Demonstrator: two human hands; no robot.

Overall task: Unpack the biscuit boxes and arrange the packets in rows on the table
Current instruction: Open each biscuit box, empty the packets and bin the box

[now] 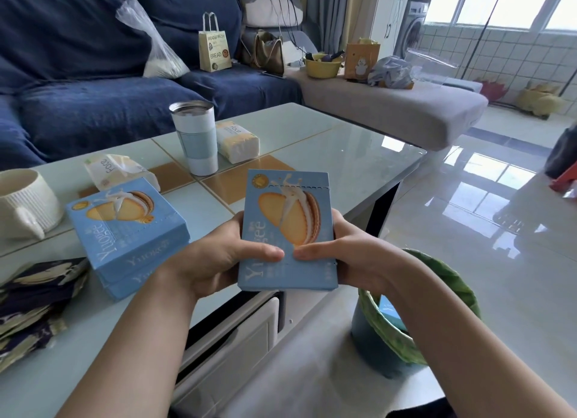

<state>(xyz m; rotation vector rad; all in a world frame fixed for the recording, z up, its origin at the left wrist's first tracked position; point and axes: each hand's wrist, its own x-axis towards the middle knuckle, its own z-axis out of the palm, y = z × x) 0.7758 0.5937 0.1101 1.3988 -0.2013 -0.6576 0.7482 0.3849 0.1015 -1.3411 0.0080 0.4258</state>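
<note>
While both hands grip it at frame centre, the held box (pixel 288 230) remains sealed: its perforated tear strip near the top edge looks unbroken. The left hand (pixel 215 258) curls round the left side with its thumb laid across the front face; the right hand (pixel 340 252) does the same from the right, and the two thumb tips nearly meet. This box is raised above the near edge of the table (pixel 343 143), not resting on it.

Left of centre, two more boxes (pixel 128 230) lie stacked flat on the table, both apparently closed. At lower left sits a loose pile of dark packets (pixel 34 302); whether these are biscuit packets cannot be confirmed, and they are heaped, not in rows.

Judged progress: early to middle. At least three boxes await opening, and row arrangement is not yet evident.

Containers:
- Bin (pixel 415 311), lower right, green liner; a blue carton like the boxes shows inside, likely a discarded empty.
- Tumbler (pixel 195 136), upper centre, lid on; contents hidden.
- White ribbed pot (pixel 26 204), far left; interior not visible.
- Two tissue packs (pixel 237 141) beside the tumbler, one partly opened.
</note>
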